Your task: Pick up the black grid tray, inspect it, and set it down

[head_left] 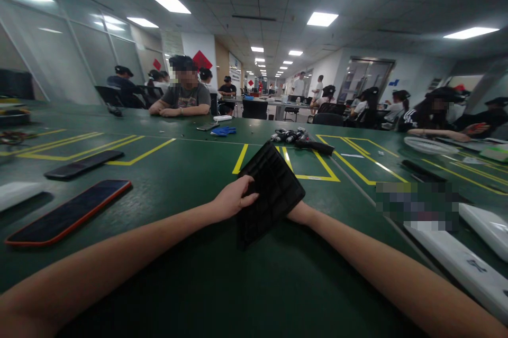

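Near the middle of the frame we have a black tray (273, 190), held at a tilt over the green surface (178, 280), its gridded face toward us. As far along as we can judge, the tray is in hand and not laid flat; its compartments are too dark for us to say whether anything sits in them, so what remains to be done with it does not show. Our left grip (232, 199) is closed on the tray's left edge — thumb pressed over the near face. Our right grip (300, 213) goes behind the lower right side, fingers hidden, so we cannot tell how far they are closed. Just above the tray lie bunched dark cables (288, 136); at lower left, well apart, rests an orange-edged phone (71, 213).
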Demonstrator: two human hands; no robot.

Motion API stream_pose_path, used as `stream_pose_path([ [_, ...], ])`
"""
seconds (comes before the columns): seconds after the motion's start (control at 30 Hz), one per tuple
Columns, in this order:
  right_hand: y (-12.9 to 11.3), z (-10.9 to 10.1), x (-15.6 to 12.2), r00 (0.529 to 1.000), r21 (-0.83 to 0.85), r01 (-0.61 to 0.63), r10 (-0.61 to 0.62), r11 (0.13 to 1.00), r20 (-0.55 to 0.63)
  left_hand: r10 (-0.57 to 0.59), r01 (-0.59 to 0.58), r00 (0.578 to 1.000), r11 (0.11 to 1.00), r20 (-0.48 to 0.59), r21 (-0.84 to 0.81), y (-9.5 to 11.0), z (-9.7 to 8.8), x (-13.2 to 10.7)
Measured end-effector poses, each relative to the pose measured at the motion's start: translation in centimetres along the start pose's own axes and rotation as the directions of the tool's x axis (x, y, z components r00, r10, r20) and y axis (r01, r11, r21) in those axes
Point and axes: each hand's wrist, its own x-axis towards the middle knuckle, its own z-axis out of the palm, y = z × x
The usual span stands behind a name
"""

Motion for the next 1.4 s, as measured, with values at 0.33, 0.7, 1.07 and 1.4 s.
stream_pose_path([
  [0.33, 0.4, 0.1, 0.3, 0.998, -0.108, 0.053, -0.051, 0.993, 0.025, -0.550, 0.402, 0.833, 0.530, 0.058, -0.747, 1.2, -2.7, -0.6],
  [0.7, 0.4, -0.1, 0.3, 0.996, -0.070, 0.052, -0.047, 0.996, 0.078, -0.393, 0.466, 0.871, 0.475, 0.294, -0.746, 1.9, -2.6, -1.1],
  [1.07, -0.2, -0.5, -0.1, 0.996, -0.039, 0.044, -0.041, 0.998, 0.076, -0.296, 0.217, 0.939, 0.905, -0.176, -0.365, 1.5, -0.3, -0.8],
  [1.4, 0.1, -0.4, -0.2, 0.997, -0.069, 0.008, -0.002, 0.998, 0.082, -0.095, 0.123, 0.956, 0.988, -0.278, 0.088, 2.0, 0.6, -1.8],
])
